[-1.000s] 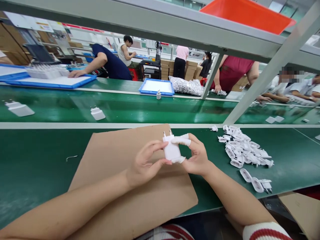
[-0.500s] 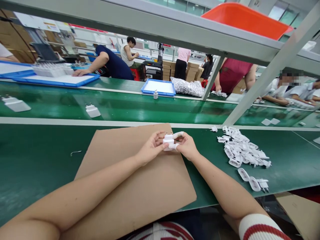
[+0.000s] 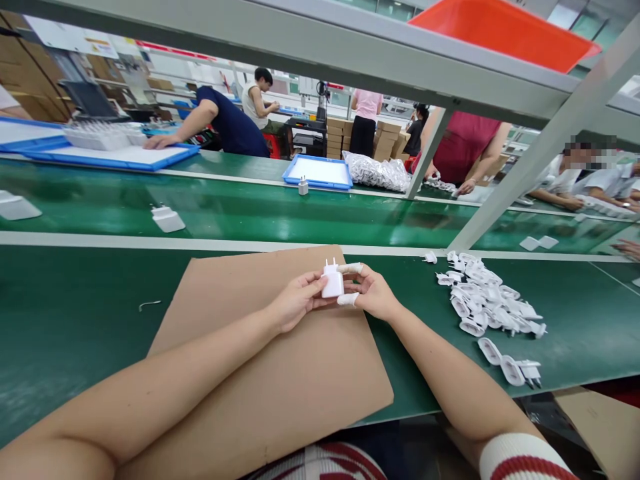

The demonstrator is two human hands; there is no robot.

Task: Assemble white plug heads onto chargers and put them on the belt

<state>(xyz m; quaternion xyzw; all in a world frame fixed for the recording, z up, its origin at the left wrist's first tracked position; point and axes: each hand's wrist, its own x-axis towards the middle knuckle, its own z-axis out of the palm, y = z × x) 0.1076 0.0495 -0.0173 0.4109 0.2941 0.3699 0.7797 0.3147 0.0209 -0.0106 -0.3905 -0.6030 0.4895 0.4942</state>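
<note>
Head view: the left hand (image 3: 297, 300) pinches a white charger (image 3: 332, 282) between thumb and fingers at its left side; the right hand (image 3: 375, 293) curves around the opposite side, its thumb and index finger parted, both wearing white coverings (image 3: 350, 268); the index fingertip meets the charger near its upper right edge and the thumb lies by its lower right corner, though I cannot tell whether this hand grips or only steadies; the charger stands upright between the two hands, its two metal pins pointing up, over the far right part of a brown cardboard sheet (image 3: 270, 387) that spreads beneath the hands and forearms.

Right of the right hand, a pile of white plug parts (image 3: 480, 293) lies on the green bench (image 3: 410, 380), with a few loose pieces (image 3: 513, 370) nearer the body; well left of the left hand lies a thin bent strip (image 3: 149, 305); beyond both hands runs a green belt (image 3: 250, 213), bearing another charger (image 3: 169, 219) to the far left; farther off, ahead of the hands, sit a blue-rimmed tray (image 3: 320, 172) and, just right of it, a clear bag (image 3: 377, 172) of pale items.
</note>
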